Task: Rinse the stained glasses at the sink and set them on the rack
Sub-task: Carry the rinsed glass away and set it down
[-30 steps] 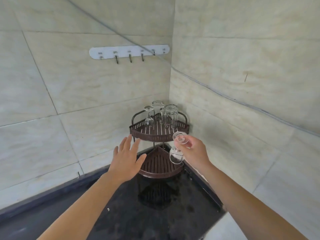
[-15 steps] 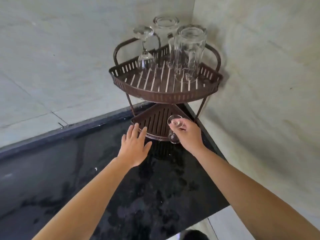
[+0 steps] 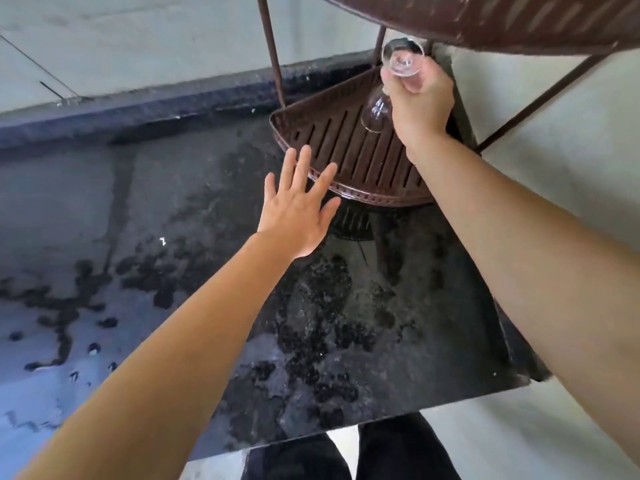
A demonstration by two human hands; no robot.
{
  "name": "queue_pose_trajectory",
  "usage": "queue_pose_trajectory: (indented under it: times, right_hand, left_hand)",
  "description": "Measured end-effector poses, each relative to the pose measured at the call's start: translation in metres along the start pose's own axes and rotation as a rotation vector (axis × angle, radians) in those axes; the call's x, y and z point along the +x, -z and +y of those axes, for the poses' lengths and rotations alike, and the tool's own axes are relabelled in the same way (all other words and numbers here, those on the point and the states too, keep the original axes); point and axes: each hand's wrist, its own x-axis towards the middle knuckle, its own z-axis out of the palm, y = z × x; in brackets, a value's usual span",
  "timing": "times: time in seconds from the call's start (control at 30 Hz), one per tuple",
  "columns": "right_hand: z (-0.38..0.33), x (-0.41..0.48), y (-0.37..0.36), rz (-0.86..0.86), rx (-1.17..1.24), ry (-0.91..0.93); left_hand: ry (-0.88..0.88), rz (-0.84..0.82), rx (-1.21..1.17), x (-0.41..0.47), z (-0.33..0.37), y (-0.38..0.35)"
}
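Observation:
My right hand [image 3: 420,102] grips a clear stemmed glass [image 3: 403,58] upside down by its stem, foot up and bowl down. The bowl hangs just over the slatted lower shelf [image 3: 349,147] of a brown corner rack, under the upper shelf [image 3: 502,22]. I cannot tell whether the bowl touches the slats. My left hand [image 3: 299,206] is open with fingers spread, hovering at the lower shelf's front rim and holding nothing.
The rack stands in the corner of a wet black stone counter [image 3: 242,271] with water blotches. Tiled walls [image 3: 138,39] close in behind and to the right. The rack's thin legs [image 3: 272,50] rise beside the shelf. The counter's front edge is near my legs.
The view has dropped and moved closer to the rack. My right hand has carried the glass from in front of the rack to over the lower shelf. My left hand stays open.

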Motion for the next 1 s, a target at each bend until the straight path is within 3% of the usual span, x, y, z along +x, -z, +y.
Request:
queue_pose_trajectory:
  times: [0.27,0.5,0.63,0.77,1.0]
  right_hand:
    - [0.009,0.009,-0.003,-0.172,-0.201,0.048]
    - [0.002,-0.054,0.027,-0.251,-0.379,0.15]
    - [-0.019,-0.1,0.013,-0.316,-0.469,0.275]
    - [-0.072,-0.158,-0.036,-0.485,-0.475,0.453]
    - [-0.224,-0.328,-0.145,-0.704,-0.476,0.962]
  left_hand:
    - [0.019,0.005,-0.002,0.0,0.002,-0.003]
    - [0.043,0.031,0.077,-0.02,-0.008,0.008]
    - [0.23,0.114,0.071,-0.085,-0.044,0.024]
    - [0.435,0.17,0.091,-0.179,-0.111,0.053]
    - [0.918,0.479,0.068,-0.414,-0.238,0.128]
